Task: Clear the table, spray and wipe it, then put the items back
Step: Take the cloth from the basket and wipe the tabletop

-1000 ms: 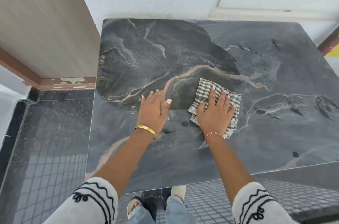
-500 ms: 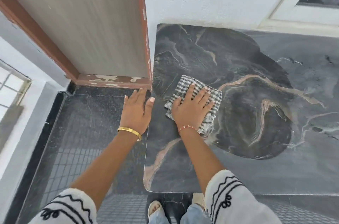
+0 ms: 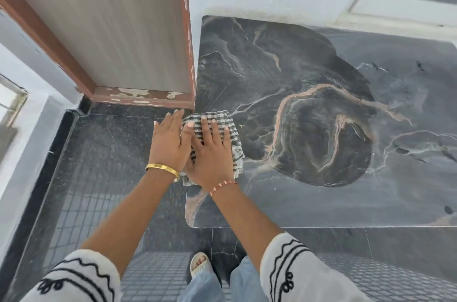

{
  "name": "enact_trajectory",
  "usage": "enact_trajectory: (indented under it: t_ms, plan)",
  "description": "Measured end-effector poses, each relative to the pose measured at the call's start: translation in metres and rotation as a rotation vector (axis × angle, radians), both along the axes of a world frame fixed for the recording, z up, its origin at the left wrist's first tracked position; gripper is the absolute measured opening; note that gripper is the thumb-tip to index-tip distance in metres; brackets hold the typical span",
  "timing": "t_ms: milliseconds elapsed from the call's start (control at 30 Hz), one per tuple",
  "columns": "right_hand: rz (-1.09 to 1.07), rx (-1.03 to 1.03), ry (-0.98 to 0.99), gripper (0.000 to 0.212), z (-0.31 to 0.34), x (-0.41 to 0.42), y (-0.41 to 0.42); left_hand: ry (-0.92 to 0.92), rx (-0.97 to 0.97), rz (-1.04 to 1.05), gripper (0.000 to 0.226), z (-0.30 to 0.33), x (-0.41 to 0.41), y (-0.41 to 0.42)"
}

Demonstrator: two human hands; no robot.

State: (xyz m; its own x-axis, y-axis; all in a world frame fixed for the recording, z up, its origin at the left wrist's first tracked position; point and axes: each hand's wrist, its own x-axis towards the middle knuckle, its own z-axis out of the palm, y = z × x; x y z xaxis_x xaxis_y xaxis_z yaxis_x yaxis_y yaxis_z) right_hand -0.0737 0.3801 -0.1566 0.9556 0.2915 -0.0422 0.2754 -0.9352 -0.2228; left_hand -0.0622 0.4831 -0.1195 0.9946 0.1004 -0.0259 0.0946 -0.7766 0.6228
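Now cloth (image 3: 217, 126) at table (image 3: 321, 197) edge, hands touching.

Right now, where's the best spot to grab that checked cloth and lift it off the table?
Probably the far right part of the cloth, coming from above. It bunches loosely there, clear of the right hand pressing flat on it. The near left part hangs over the table edge beside the left hand.

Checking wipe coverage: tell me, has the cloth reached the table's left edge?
Yes, the checked cloth overhangs the left edge of the table under the right hand.
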Motion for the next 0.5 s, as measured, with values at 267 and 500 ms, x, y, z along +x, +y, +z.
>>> enact_trajectory:
  t_ms: [267,500]
  plan:
    - [0.051,-0.031,0.022,0.071,0.002,-0.068,-0.01,0.005,-0.008,-0.008,0.05,0.006,-0.041,-0.023]
    - [0.247,-0.019,0.042,0.063,0.003,-0.098,-0.045,0.029,-0.001,-0.015,0.052,0.013,-0.072,-0.056]
